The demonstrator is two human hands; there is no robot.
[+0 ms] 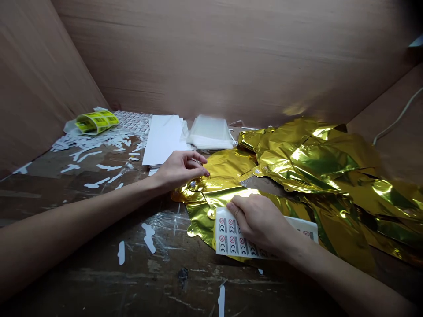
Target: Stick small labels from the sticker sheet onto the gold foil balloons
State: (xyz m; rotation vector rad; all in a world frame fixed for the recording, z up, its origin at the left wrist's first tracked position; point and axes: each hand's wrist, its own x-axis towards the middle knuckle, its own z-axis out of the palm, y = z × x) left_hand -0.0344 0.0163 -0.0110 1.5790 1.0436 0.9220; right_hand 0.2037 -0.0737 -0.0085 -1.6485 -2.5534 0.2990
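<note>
Your left hand (183,168), fingers loosely curled, hovers over gold foil (228,169) on a worn table (99,264); whether it grips anything is unclear. Your right hand (259,218) grasps a label sheet (228,246) above the foil.

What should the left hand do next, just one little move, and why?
I'd probably lower the left hand a little, fingertips onto the shiny gold foil. They're right over it, and the right hand is busy holding the sticker sheet. I can't tell if a tiny sticker is on those fingertips.
</note>
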